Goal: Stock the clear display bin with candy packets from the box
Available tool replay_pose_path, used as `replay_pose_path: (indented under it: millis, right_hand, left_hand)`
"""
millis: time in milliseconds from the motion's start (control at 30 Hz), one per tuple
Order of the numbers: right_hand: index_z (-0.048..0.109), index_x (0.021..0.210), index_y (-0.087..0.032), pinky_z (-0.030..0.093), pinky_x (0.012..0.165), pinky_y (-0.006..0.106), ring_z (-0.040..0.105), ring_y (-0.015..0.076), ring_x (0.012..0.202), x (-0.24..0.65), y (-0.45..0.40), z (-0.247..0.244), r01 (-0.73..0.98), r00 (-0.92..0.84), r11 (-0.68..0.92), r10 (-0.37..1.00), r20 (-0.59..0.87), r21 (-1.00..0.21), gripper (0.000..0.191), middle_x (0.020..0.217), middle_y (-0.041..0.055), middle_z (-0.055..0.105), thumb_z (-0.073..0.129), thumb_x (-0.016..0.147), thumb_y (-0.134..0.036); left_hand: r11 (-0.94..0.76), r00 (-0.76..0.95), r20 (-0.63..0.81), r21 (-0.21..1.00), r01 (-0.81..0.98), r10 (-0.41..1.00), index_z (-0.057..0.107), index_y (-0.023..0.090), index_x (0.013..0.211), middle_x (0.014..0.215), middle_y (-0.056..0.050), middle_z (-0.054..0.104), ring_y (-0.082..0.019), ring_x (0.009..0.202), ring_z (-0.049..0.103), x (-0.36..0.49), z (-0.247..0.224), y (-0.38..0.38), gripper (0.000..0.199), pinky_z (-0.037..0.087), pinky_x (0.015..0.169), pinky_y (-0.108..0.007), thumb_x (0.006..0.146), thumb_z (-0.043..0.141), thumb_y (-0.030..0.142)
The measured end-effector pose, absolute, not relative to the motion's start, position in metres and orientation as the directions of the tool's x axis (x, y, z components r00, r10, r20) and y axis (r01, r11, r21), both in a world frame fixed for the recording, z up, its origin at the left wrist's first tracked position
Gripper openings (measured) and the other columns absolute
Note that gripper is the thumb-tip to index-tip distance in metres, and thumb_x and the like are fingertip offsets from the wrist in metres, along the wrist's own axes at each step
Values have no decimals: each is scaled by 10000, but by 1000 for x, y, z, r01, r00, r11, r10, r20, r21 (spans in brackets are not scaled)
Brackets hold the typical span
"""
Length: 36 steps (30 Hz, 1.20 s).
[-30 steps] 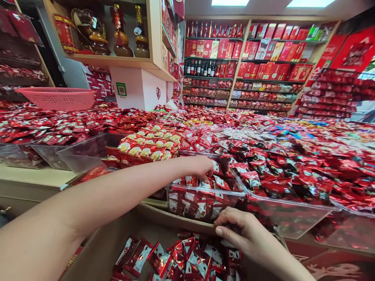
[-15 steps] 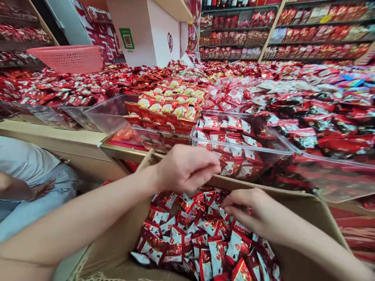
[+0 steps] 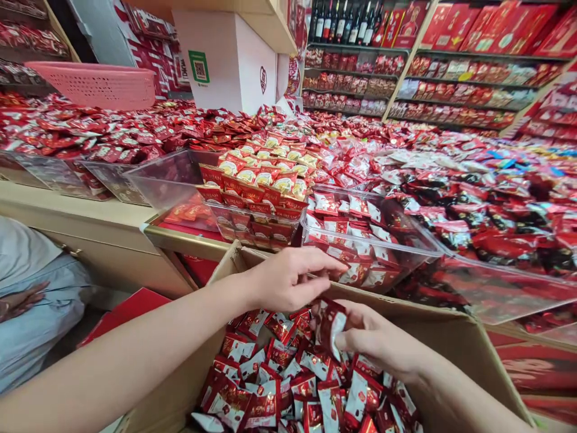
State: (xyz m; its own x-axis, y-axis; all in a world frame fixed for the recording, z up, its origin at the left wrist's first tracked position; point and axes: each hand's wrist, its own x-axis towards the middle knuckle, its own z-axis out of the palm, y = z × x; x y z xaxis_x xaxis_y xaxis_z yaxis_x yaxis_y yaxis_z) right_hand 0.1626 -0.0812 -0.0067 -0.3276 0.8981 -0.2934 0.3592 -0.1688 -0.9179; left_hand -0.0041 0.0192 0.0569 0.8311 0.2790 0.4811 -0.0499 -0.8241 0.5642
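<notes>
A cardboard box (image 3: pixel 455 337) in front of me holds a heap of small red-and-white candy packets (image 3: pixel 270 397). My right hand (image 3: pixel 374 337) is above the heap, its thumb and fingers closed on a red-and-white candy packet (image 3: pixel 331 328) that stands on edge. Just up and left of it, over the box's far side, my left hand (image 3: pixel 293 279) points right with fingers apart and nothing visible between them. Behind the box, a clear plastic bin (image 3: pixel 406 255) contains similar packets in rows. To its left, red-and-yellow durian packets (image 3: pixel 265 192) are stacked in another clear bin.
Mounds of wrapped sweets (image 3: pixel 487 204) fill bins across the counter. A pink basket (image 3: pixel 99 87) sits at the back left beside a white pillar (image 3: pixel 216 66). At the left edge is a seated person (image 3: pixel 40 300). Shelves (image 3: pixel 351 81) with bottles and packets line the back.
My right hand has lifted a candy packet from the heap, moving slightly left. My left hand has dropped lower and its closed fingers have opened. The view has tilted up slightly.
</notes>
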Motion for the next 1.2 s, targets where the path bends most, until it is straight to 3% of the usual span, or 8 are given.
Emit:
replay_pose_path:
  millis: [100,267,433,567,733,967,1100,1200]
  right_hand:
    - [575,893,-157,412,626,245,503,104,582,157,-89,13,-280,-393,-339,894,-215,-898,251,683,-3,580,575,642,-166]
    - [592,888,-164,398,608,238,508,91,566,154,-91,17,-538,-382,-385,905,-190,-750,240,657,-9,575,641,654,-144]
    - [510,1036,-199,419,653,256,536,96,604,147,-92,17,-482,-345,-395,906,-245,-782,415,673,-29,582,667,662,-115]
    - [480,1013,-216,419,622,229,506,78,597,149,-92,19,-386,-220,-300,948,-229,-872,369,698,-41,558,666,695,-221]
    - [482,1050,-224,440,581,230,532,111,602,156,-96,30,-161,-13,-108,994,-107,-981,372,665,-16,583,633,722,-311]
    - [410,1194,-386,466,764,346,575,205,916,179,-110,43,-128,-101,-1,995,12,-992,440,1150,43,546,545,778,-337]
    - [606,964,-363,462,788,316,446,245,1118,185,-106,46,150,-145,220,969,198,-964,208,1199,45,496,550,778,-289]
    - [642,756,-305,455,759,293,516,224,1003,185,-103,51,225,-255,256,947,197,-940,87,1091,44,554,557,773,-299]
  left_hand:
    - [-750,924,287,661,-1,252,491,135,1145,1077,-104,574,-153,903,551,-3,60,12,370,464,713,-249,781,503,203]
    - [-733,946,136,667,133,295,590,129,1002,928,-73,641,-152,815,579,3,57,5,271,431,725,-240,783,510,266]
    - [-683,889,47,658,316,456,603,141,965,860,-47,654,-131,726,579,3,56,5,263,410,637,-214,814,443,286]
    - [-523,882,-94,774,357,463,545,174,1037,797,-19,633,-124,670,560,0,59,5,340,388,560,-199,759,525,368]
    - [-90,906,-336,925,369,259,356,209,1194,609,54,546,-73,460,505,-1,60,6,518,331,439,-159,727,580,219]
    - [233,971,-239,945,230,11,383,189,1119,670,31,554,-53,417,532,3,57,15,364,349,409,-133,790,533,229]
    - [229,934,-302,912,341,-191,285,225,1182,600,73,511,-107,427,565,5,51,12,536,400,416,-176,741,588,207]
    - [22,891,-424,901,433,-163,370,225,1134,649,61,548,-93,426,552,0,63,5,454,402,434,-182,729,554,137]
